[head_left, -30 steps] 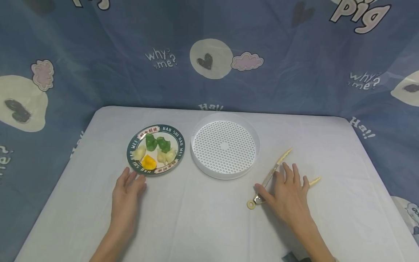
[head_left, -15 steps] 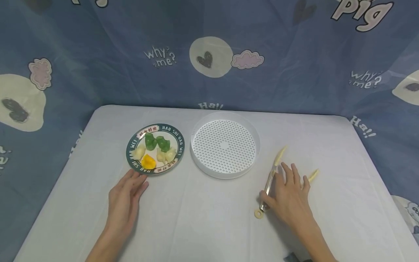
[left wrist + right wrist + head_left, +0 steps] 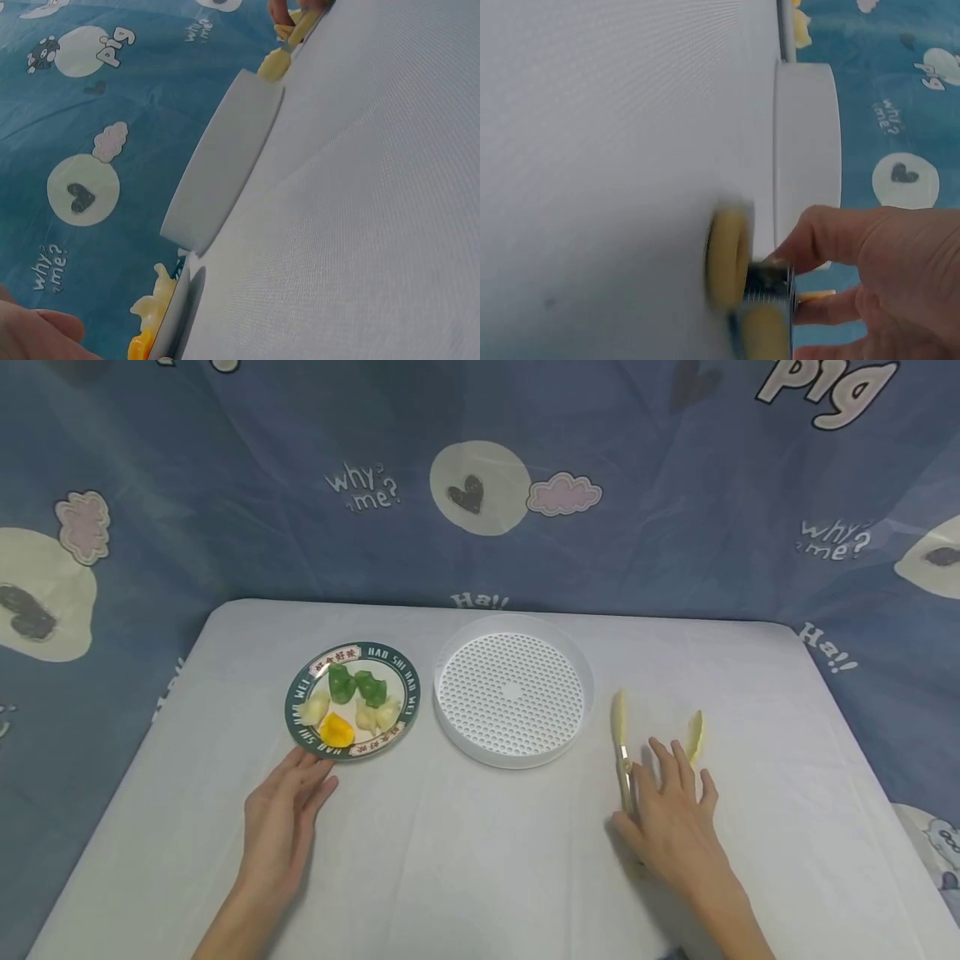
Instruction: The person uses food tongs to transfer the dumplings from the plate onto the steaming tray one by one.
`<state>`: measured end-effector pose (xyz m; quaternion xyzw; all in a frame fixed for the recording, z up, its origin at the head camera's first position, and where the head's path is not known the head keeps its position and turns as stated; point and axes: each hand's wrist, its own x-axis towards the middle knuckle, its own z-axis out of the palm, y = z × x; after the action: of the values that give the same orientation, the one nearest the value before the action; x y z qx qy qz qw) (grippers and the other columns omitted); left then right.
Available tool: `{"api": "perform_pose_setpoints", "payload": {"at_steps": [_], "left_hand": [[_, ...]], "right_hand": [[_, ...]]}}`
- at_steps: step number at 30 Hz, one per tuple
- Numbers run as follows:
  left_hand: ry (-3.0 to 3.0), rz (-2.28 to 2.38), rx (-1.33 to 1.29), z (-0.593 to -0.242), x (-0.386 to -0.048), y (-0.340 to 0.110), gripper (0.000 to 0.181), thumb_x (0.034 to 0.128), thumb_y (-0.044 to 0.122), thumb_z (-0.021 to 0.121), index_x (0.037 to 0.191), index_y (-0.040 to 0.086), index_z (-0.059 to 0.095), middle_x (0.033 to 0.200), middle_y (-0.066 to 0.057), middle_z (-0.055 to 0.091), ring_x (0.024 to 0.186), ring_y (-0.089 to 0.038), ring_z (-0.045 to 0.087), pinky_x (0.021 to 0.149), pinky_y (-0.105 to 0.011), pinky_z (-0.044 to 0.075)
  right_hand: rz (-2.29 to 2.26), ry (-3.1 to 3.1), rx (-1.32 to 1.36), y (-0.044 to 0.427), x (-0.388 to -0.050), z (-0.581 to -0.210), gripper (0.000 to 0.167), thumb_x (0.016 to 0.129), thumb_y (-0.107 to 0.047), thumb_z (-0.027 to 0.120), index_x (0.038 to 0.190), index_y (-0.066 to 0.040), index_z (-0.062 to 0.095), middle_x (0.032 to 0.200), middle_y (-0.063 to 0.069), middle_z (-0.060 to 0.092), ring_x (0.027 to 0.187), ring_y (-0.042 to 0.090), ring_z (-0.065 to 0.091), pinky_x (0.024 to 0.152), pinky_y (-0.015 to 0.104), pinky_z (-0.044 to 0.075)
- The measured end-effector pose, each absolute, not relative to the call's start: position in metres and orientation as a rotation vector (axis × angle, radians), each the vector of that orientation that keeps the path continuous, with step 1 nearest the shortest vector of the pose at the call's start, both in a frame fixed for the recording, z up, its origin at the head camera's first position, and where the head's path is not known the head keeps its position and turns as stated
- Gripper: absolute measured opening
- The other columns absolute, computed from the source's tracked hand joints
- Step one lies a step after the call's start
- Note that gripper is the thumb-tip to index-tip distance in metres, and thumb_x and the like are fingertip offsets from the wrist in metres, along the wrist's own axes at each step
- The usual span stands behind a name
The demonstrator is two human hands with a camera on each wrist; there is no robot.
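A pair of metal tongs (image 3: 622, 752) with pale yellow tips and a ring end is in my right hand (image 3: 678, 839). My thumb and fingers hold it near the hinge, where the yellow ring (image 3: 729, 259) shows in the right wrist view; the hand hides part of both arms. The tips point away, spread apart. At the near rim of a green-edged plate (image 3: 411, 681), my left hand (image 3: 273, 835) rests with its fingertips touching the edge. Green dumplings (image 3: 371, 688), pale dumplings (image 3: 387, 714) and one yellow dumpling (image 3: 337, 730) lie on the plate.
A round white steamer tray (image 3: 512, 760) with a perforated base stands between the plate and the tongs. All of it rests on a white-covered table (image 3: 480, 868). A blue printed curtain (image 3: 300, 552) hangs behind the far edge.
My right hand has turned the tongs from slanting rightward to pointing nearly straight away, and the visible tips sit closer together. My left hand has come up against the plate's near rim.
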<state>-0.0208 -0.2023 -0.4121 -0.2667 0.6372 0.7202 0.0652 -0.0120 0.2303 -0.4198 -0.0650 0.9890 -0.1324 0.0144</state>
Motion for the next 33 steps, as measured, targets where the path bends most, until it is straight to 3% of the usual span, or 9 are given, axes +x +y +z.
{"api": "perform_pose_setpoints", "payload": {"at_steps": [17,20,24,27,33], "left_hand": [[1.924,2.17,-0.809,-0.413,-0.021,-0.204,0.071,0.1126,0.02,0.046,0.174,0.013,0.012,0.183,-0.001,0.018,0.159,-0.014,0.041,0.114,-0.008,0.054],[1.928,2.163,-0.811,-0.414,-0.021,-0.204,0.069,0.113,0.02,0.045,0.174,0.013,0.013,0.182,-0.001,0.018,0.159,-0.014,0.042,0.114,-0.008,0.054],[1.936,2.144,-0.816,-0.414,-0.021,-0.205,0.068,0.1136,0.022,0.043,0.174,0.014,0.014,0.182,0.0,0.02,0.159,-0.013,0.043,0.113,-0.008,0.055],[1.935,2.141,-0.808,-0.415,-0.021,-0.205,0.068,0.1136,0.022,0.043,0.174,0.014,0.014,0.182,0.0,0.021,0.159,-0.014,0.043,0.113,-0.008,0.055],[1.93,2.143,-0.802,-0.415,-0.021,-0.205,0.068,0.1143,0.024,0.043,0.174,0.014,0.012,0.182,-0.002,0.021,0.158,-0.014,0.043,0.113,-0.008,0.054]], "right_hand": [[-0.438,3.084,-0.164,0.247,-0.001,-0.42,0.051,0.086,-0.011,0.078,0.135,-0.005,0.069,0.169,0.029,0.03,0.159,0.059,0.017,0.115,0.097,0.023],[-0.459,3.094,-0.166,0.249,-0.001,-0.422,0.057,0.089,-0.012,0.077,0.143,-0.009,0.063,0.17,0.029,0.028,0.159,0.06,0.018,0.114,0.096,0.024],[-0.496,3.154,-0.111,0.251,-0.003,-0.425,0.076,0.097,-0.028,0.077,0.16,-0.006,0.041,0.169,0.031,0.028,0.155,0.059,0.026,0.111,0.089,0.033],[-0.492,3.182,0.018,0.253,-0.005,-0.427,0.093,0.101,-0.047,0.072,0.164,0.005,0.028,0.163,0.036,0.034,0.147,0.059,0.035,0.102,0.081,0.04],[-0.41,3.151,0.177,0.255,-0.007,-0.427,0.11,0.099,-0.068,0.064,0.157,0.018,0.03,0.143,0.042,0.045,0.127,0.06,0.046,0.091,0.071,0.041]]}}
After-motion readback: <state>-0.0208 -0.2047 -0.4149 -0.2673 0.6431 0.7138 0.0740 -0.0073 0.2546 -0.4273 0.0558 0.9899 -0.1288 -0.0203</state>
